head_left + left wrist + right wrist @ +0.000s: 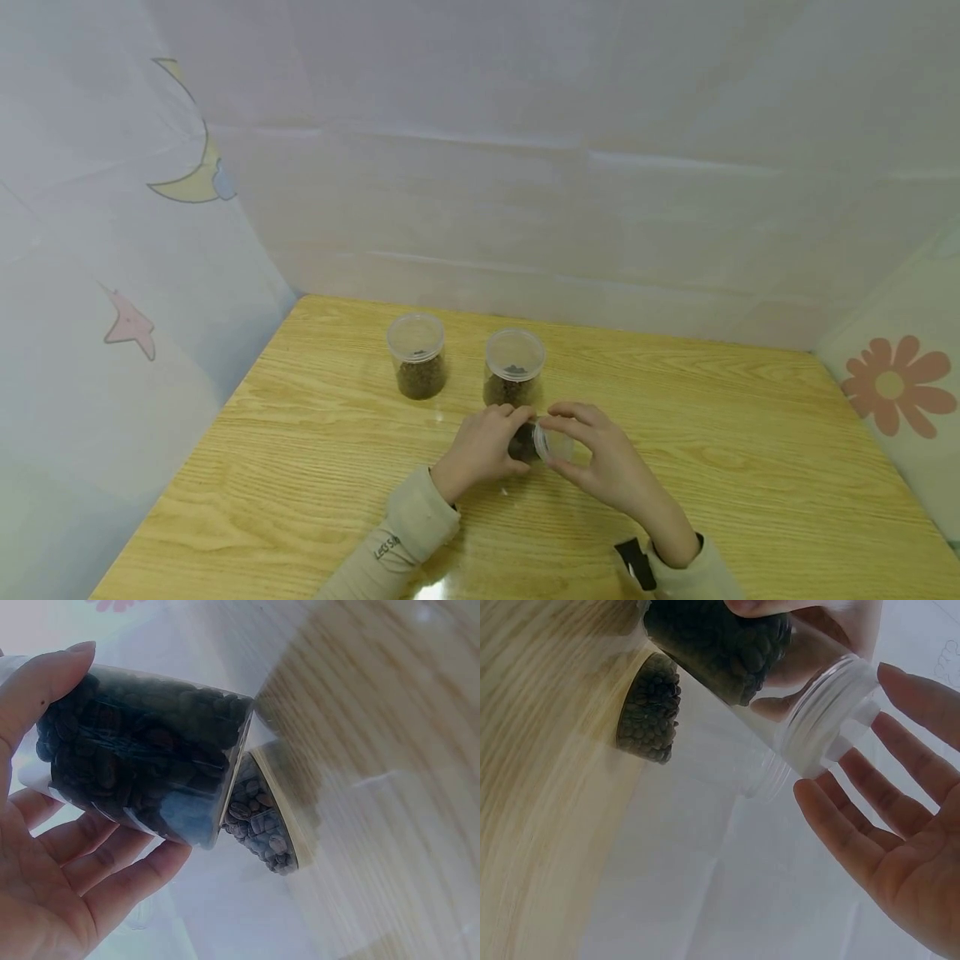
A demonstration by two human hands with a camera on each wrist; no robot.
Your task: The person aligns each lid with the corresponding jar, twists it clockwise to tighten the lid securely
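Observation:
My left hand [480, 446] grips the body of a clear jar [142, 750] part filled with dark coffee beans, thumb on one side and fingers along the other. The jar is tilted, its lidded end turned toward my right hand [611, 467]. On that end is a clear screw lid [832, 712], and the right thumb and fingers are set round its rim. Behind the held jar stands a second lidded jar [513, 389] of dark beans, close to the left fingers in the head view. A third such jar [422, 377] stands further left.
All this is on a wood-grain table [300, 467]. A pale cloth backdrop [525, 200] rises along the table's back edge and both sides, printed with a moon, a star and a flower. A black strap [635, 563] is at the right sleeve's cuff.

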